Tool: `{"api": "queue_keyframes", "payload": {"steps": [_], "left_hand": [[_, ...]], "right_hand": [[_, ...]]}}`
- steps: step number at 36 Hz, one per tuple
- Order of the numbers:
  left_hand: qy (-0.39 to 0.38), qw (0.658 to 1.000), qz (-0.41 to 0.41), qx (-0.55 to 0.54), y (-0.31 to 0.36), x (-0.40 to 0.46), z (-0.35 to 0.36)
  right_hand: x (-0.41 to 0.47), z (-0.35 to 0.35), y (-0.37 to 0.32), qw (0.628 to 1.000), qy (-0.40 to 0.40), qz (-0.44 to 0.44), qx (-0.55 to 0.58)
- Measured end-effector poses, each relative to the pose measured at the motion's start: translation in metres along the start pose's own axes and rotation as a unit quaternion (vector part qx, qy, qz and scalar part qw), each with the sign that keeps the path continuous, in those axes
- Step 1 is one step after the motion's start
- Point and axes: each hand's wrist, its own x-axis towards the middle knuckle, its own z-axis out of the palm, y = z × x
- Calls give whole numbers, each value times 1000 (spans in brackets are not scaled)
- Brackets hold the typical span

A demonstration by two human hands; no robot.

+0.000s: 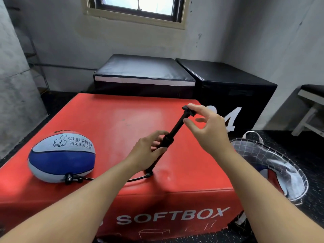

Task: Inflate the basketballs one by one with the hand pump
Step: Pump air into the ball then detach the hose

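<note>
Gripping the pump (168,139) with my left hand (147,151), fingers curled round the black barrel, its foot planted on the red box (112,120) near the front edge. My right hand (208,127) is up at the top of the drawn-out rod, thumb and forefinger pinching the T-handle (188,110), the other fingers loosely spread. The pump leans up and to the right between the two hands. From its foot a thin black hose (136,178) runs left across the box, under my left forearm, to the valve fitting on the ball (61,155). That ball sits on the box well to the left of my left hand, blue and white, looking a bit flattened. Count so far: one pump, one ball on the box, and a second ball (273,176) showing red and white through the mesh bag (263,155) on the floor to the right. Behind the box, two black padded blocks (175,76) by the wall.
</note>
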Motion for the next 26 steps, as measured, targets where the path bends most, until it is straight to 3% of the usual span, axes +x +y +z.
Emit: {"api": "queue_keyframes", "payload": {"steps": [15, 26], "left_hand": [[21, 1000, -7, -17, 0, 1, 0], [-1, 1000, 2, 27, 8, 0, 7]], "right_hand": [[-19, 36, 16, 993, -119, 7, -24], [-18, 22, 17, 997, -72, 38, 9]]}}
